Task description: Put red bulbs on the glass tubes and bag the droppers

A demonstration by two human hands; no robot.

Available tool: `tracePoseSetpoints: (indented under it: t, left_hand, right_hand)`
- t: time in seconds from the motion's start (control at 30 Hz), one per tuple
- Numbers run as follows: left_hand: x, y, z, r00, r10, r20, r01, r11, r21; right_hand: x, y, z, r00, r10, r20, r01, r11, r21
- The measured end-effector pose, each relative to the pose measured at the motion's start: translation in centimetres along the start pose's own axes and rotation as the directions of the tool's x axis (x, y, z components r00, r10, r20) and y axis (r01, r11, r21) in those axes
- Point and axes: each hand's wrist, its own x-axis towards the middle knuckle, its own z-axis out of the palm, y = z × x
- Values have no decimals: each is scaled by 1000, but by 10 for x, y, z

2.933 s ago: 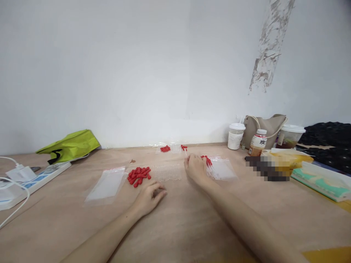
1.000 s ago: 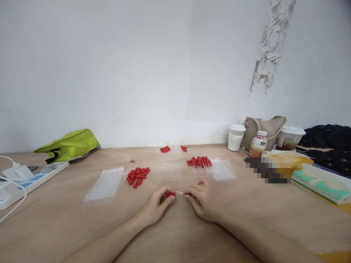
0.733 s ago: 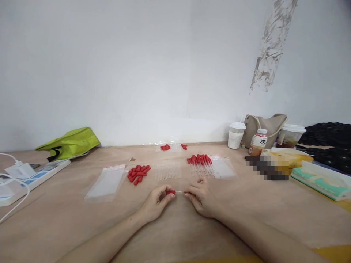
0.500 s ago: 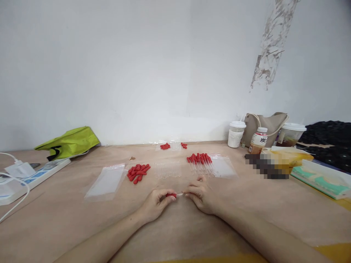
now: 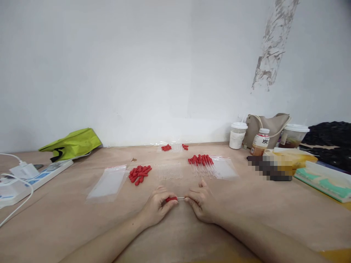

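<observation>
Head view: red bulb (image 5: 171, 199) and clear tube (image 5: 181, 198) between my two hands

My left hand (image 5: 156, 206) has its thumb and fingers clamped on the red bulb, low in front of me above the brown tabletop (image 5: 170, 237). My right hand (image 5: 201, 202) pinches the clear tube, which runs into line with the bulb's open end; whether it sits inside, I cannot tell.

Just beyond lie a heap of red bulbs (image 5: 139, 174), a row of bare tubes (image 5: 169, 171) and a row of red-topped tubes (image 5: 201, 164). Flanking them are two flat zip bags, the left bag (image 5: 108, 182) and the right bag (image 5: 227, 168), each showing something white inside that I cannot make out.

Off to my right, a small bottle (image 5: 260, 142) holds an orange-brown drink; its label shows a large 炭, with the smaller print too fine to read. Near it stand a white lidded cup (image 5: 238, 136), its contents hidden, and a clear lidded cup (image 5: 293, 137) with dark liquid. Behind the bottle slumps a beige handbag (image 5: 265, 126).
</observation>
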Motion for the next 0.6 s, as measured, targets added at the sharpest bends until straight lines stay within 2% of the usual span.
tracePoseSetpoints:
  t: [0.27,0.43,0.6]
  left_hand:
    - [-1,1,1,997,71,29,-70,997,-29]
    - [3,-2,1,998,59,-3,-59,998,-24]
    - [7,-10,-2,997,79,2,-79,997,18]
  right_hand:
    - [1,-3,5,997,19,69,-21,1000,22]
    - [4,-3,8,995,61,80,-63,998,16]
    - [9,-3,-4,998,35,60,-30,996,-88]
